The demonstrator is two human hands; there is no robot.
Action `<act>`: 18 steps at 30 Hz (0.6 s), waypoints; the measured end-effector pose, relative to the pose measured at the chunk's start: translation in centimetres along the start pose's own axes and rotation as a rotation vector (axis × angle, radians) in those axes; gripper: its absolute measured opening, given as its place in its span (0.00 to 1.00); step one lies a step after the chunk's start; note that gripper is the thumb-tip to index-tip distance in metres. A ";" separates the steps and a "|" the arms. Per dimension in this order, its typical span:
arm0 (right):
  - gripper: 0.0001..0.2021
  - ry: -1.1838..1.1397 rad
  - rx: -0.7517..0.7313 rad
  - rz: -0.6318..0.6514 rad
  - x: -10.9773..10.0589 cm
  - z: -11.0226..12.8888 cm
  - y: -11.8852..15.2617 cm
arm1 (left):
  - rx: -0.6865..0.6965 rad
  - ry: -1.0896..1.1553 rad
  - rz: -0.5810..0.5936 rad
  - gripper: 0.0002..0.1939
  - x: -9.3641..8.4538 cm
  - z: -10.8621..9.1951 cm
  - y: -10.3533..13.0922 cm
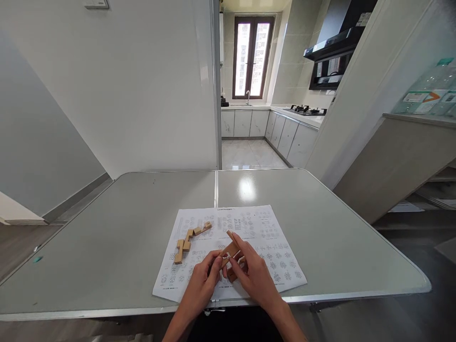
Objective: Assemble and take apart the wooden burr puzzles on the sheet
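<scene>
Several light wooden pieces [187,246] lie in an uneven line on the left part of a printed sheet [213,223]. Over the sheet's lower middle, my left hand [204,280] pinches a wooden piece between thumb and fingers. Close against it on the right, my right hand [251,270] has its fingers wrapped round wooden pieces [231,249], one of them sticking up past the index finger. The pieces in both hands meet or overlap; the fingers hide how they join.
The sheet lies on a grey-green table [338,251] with a metal edge. A small teal object [37,259] is at the table's left. Beyond stand a white wall, a kitchen and, at right, a shelf with plastic bottles [427,90].
</scene>
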State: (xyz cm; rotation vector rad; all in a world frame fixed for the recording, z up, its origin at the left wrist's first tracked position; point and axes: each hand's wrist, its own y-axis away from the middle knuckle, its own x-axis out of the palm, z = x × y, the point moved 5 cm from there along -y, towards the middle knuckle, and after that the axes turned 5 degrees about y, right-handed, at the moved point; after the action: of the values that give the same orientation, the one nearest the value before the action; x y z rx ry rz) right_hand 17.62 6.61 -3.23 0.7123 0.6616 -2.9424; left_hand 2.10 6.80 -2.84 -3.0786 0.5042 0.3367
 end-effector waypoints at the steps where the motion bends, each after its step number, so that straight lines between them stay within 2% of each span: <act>1: 0.30 0.003 0.001 -0.003 0.0 0.0 0.0 | -0.001 -0.003 0.003 0.22 0.0 0.0 0.0; 18: 0.28 0.061 0.005 -0.010 -0.2 0.0 0.1 | 0.014 -0.030 0.023 0.22 0.0 -0.8 0.1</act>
State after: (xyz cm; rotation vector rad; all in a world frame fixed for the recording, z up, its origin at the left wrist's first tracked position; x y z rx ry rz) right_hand 17.79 6.49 -3.20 0.8050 0.6639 -2.9434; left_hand 2.25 6.68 -2.10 -3.0514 0.5388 0.3782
